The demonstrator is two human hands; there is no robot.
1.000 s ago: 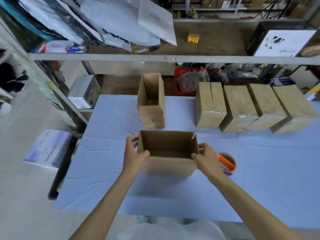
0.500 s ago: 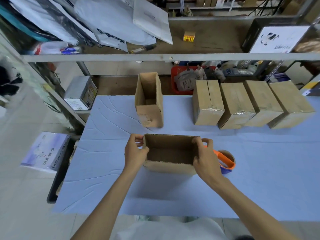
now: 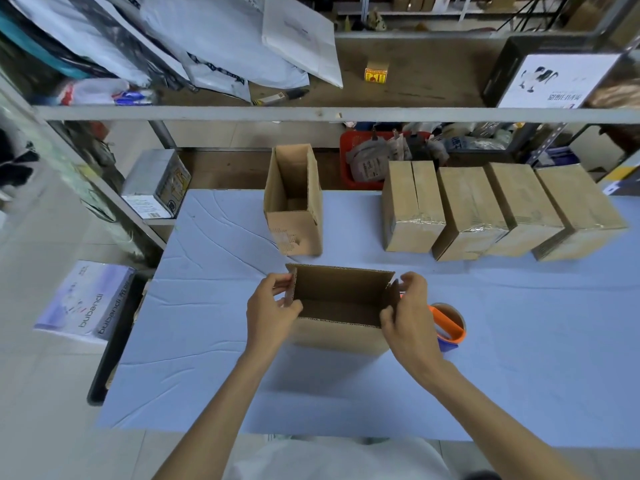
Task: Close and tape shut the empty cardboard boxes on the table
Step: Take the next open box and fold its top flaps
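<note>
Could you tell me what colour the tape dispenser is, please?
The tape dispenser is mainly orange; head view shows it.

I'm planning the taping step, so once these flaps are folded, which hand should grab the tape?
Right, probably. The tape lies just beside the right hand, to the right of the box. The left hand holds the opposite side and would have to cross the box.

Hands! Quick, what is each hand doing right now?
Left hand: fingers pinching the open box at its left end.
Right hand: fingers pinching the same box at its right end.
</note>
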